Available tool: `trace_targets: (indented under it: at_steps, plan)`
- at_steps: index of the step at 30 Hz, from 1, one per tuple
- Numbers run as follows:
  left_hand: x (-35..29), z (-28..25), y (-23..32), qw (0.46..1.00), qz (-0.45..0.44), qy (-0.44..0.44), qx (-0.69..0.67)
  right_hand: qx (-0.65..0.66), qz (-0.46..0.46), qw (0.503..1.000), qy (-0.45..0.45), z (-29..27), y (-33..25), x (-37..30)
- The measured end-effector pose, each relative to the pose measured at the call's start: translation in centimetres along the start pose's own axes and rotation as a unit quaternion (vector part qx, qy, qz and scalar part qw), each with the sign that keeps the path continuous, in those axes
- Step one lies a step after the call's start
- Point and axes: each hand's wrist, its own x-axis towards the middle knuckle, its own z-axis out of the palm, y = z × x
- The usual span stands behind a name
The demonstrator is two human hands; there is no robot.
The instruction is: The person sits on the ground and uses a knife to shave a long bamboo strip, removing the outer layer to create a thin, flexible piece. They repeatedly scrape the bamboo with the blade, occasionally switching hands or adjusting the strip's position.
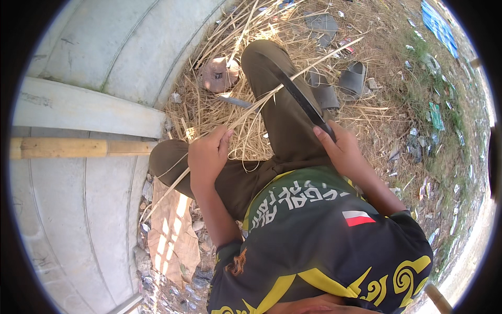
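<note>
My left hand (208, 157) is closed on a long, thin bamboo strip (314, 65). The strip runs from low at the left, through the fist, and up over my right leg to the upper right. In my right hand (342, 152) is a long dark knife (300, 98), gripped with its blade angled up and to the left. Near its far end the blade meets or crosses the strip; I cannot tell if they touch. My fingers hide the knife's handle. Loose split strands curl between my legs just beyond the left fist.
Shavings and cut strips (251, 131) cover the ground around my bent legs. A round wooden block (218, 74) and a grey rod (235, 100) lie ahead. Grey sandals (353, 79) sit beyond my right knee. A pale wall (68, 209) with a bamboo pole (78, 148) stands left; cardboard (172, 235) lies beside it.
</note>
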Motion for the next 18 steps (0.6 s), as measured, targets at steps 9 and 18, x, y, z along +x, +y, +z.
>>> trace_targets:
  at_steps: [9, 18]
  plan:
    - [1.5, 0.5, -3.6, 0.927, -0.136, -0.204, -0.284, -0.045, -0.034, 0.998, 0.009, 0.3, 0.6, 0.8]
    - [0.7, 0.4, -2.5, 0.919, -0.141, -0.156, -0.334, 0.061, -0.056, 0.996, 0.038, -2.3, -3.3, 0.4]
